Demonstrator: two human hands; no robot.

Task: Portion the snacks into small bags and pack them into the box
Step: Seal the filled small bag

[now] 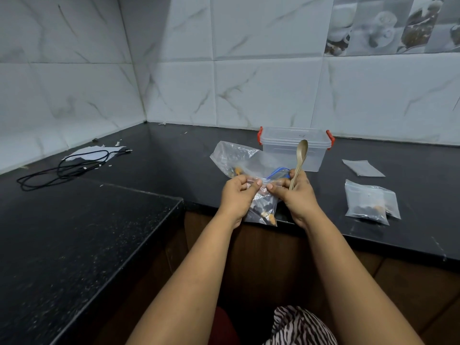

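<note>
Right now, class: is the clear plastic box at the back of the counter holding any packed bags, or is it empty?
Empty. Through the clear box's walls no bag shows; two filled small bags lie outside on the counter.

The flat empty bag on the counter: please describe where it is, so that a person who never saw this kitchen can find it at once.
Start at the clear plastic box with red clips, standing on the black counter by the tiled wall. To its right lies the flat empty bag. A filled bag lies nearer the counter edge with dark and orange snacks inside; the empty one shows nothing inside.

The counter (74,232) is black with specks. The box (295,148) is clear with red clips. The spoon (300,160) is tan.
</note>
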